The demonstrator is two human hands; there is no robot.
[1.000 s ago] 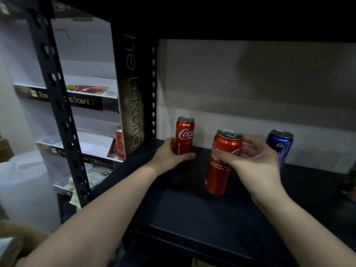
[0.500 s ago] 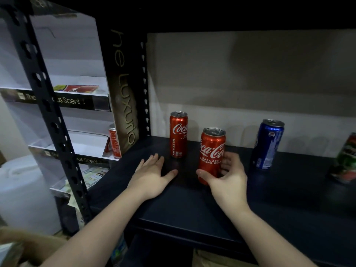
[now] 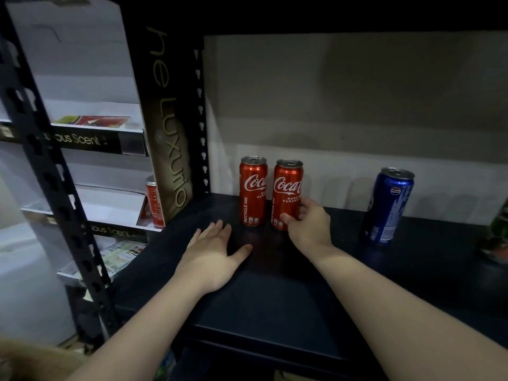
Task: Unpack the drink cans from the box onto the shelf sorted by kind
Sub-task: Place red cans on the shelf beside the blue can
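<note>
Two red Coca-Cola cans stand upright side by side at the back of the dark shelf [image 3: 275, 292]. The left red can [image 3: 253, 191] stands free. My right hand [image 3: 309, 225] grips the lower right side of the right red can [image 3: 287, 192], which rests on the shelf. My left hand [image 3: 214, 251] lies flat and open on the shelf in front of the cans, holding nothing. A blue Pepsi can [image 3: 389, 206] stands alone further right. The box is not in view.
A green and red can [image 3: 499, 235] is partly cut off at the right edge. A black perforated upright [image 3: 49, 171] and a tall black display carton [image 3: 167, 127] bound the shelf on the left. Another red can [image 3: 154, 206] sits on the white display beside it.
My right hand has pushed its red can back beside the other red can. My left hand let go of the left can and now rests flat on the shelf.
</note>
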